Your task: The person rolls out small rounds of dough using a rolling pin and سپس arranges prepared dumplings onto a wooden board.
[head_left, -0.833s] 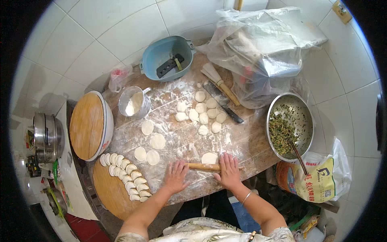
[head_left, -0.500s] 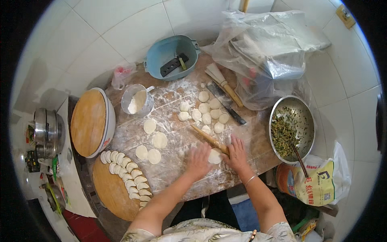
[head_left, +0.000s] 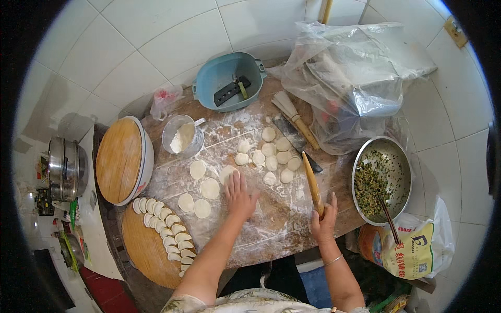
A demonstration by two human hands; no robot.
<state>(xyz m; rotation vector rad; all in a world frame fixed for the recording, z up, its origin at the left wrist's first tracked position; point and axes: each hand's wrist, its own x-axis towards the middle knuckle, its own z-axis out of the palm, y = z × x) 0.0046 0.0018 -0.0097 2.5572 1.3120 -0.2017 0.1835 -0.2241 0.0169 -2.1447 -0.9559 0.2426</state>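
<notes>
My left hand lies palm down on the floury board, fingers stretched out and thumb apart. Its fingertips touch the lower edge of a round dough wrapper. Just left of it lie several rolled wrappers, one of them a large wrapper. At the right, my right hand is closed round the lower end of a tapered wooden rolling pin, which points up and away. Between and beyond the hands, small flattened dough pieces sit in a cluster.
Filled dumplings overlap in rows on a round board at left. A steel bowl of chopped filling with chopsticks stands right. Behind are a knife, a brush, a blue basin and a flour jug.
My right hand has lifted the rolling pin off the board and swung it upright to the right. The wrapper beneath the pin has gone to the left, where my left hand now reaches.
</notes>
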